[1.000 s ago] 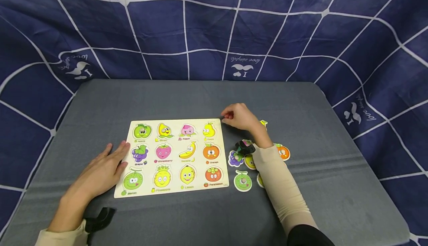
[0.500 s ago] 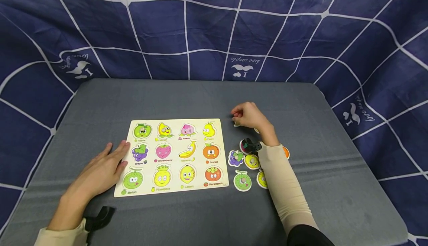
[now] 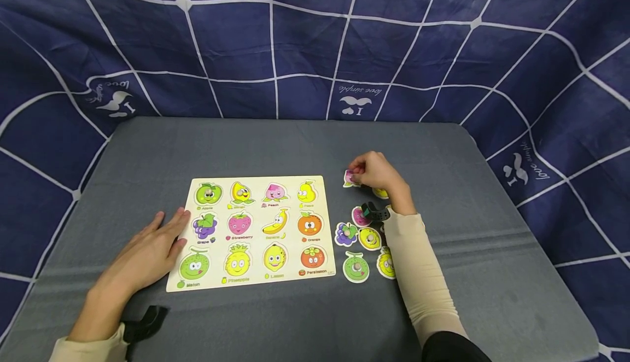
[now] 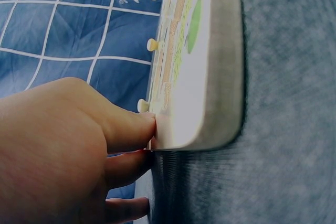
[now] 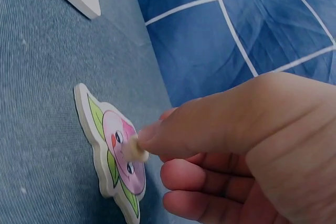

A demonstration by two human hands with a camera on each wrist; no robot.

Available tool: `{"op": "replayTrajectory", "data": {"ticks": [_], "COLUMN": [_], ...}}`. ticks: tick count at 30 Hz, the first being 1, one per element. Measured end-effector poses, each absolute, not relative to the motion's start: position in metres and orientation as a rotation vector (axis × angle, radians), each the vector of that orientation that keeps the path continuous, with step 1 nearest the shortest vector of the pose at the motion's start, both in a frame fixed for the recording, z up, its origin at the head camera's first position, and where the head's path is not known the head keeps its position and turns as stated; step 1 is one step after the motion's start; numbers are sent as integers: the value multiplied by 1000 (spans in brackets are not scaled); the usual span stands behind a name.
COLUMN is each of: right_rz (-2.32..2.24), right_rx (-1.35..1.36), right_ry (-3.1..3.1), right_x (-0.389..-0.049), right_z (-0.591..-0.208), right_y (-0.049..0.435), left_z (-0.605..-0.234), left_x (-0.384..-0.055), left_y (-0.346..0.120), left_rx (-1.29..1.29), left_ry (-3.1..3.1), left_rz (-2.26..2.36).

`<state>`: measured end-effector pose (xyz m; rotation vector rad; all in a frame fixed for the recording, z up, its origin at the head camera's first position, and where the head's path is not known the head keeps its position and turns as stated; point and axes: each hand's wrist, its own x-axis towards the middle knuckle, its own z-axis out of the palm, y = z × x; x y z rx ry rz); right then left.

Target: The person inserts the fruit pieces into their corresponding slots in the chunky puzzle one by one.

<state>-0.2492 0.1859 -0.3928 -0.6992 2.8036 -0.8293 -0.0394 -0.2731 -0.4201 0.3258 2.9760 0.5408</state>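
While the left hand (image 3: pixel 147 258) lies spread against the puzzle board (image 3: pixel 258 185), I see the right hand (image 3: pixel 378 173), nearer the peach piece (image 5: pixel 111 156), pinching its knob (image 5: pixel 136 152), piece just under the fingertips, board off to this hand's left.

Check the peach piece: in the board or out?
Out. The peach piece is right of the board, table showing between them; the right hand touches its knob.

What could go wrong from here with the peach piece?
The right hand has the peach piece by its small knob, so it might tilt or slip. The right sleeve could nudge the yellow piece beside it. The left hand touches only the board's left side, so the board might shift.
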Motion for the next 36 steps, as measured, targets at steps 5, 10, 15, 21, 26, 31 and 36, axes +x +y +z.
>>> {"op": "replayTrajectory", "data": {"ticks": [5, 10, 15, 21, 26, 31, 36], "right_rz": [-809, -797, -805, -794, -773, -771, -769], "right_rx": [-660, -626, -625, -651, -645, -642, -645], "right_ry": [2798, 2788, 2781, 2790, 2780, 2777, 2776], "right_x": [-251, -251, -250, -251, -252, -252, -251], "right_z": [-394, -396, -399, -401, -401, -401, -400], "right_y": [190, 191, 191, 193, 192, 192, 192], "left_z": [-421, -421, -421, -422, -422, -422, -422], "left_x": [-40, -39, -39, -40, -40, -40, -40], "left_y": [-273, -273, -273, -274, -274, -274, -274], "left_rx": [327, 329, 321, 352, 333, 340, 337], "left_ry": [2977, 2976, 2959, 2978, 2965, 2971, 2968], "left_rz": [544, 542, 556, 575, 569, 564, 556]}}
